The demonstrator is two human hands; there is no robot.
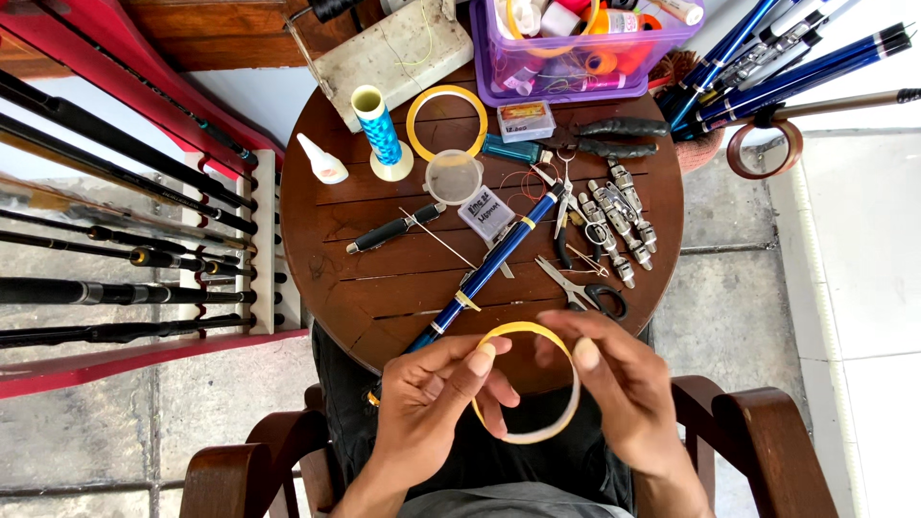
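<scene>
Both my hands hold a thin yellow tape ring (568, 343) just in front of the round wooden table (365, 297). My left hand (432, 398) pinches the ring's left side with thumb and fingers. My right hand (624, 384) grips its right side. A blue fishing rod section (494, 264) lies diagonally across the table, its lower end running under my left hand toward my lap.
On the table lie a second yellow ring (414, 107), a blue thread spool (380, 129), a glue bottle (322, 161), scissors (580, 290), pliers (614, 136), metal reel seats (619, 216) and a purple basket (585, 59). A rod rack (125, 240) stands left; chair arms (758, 432) flank me.
</scene>
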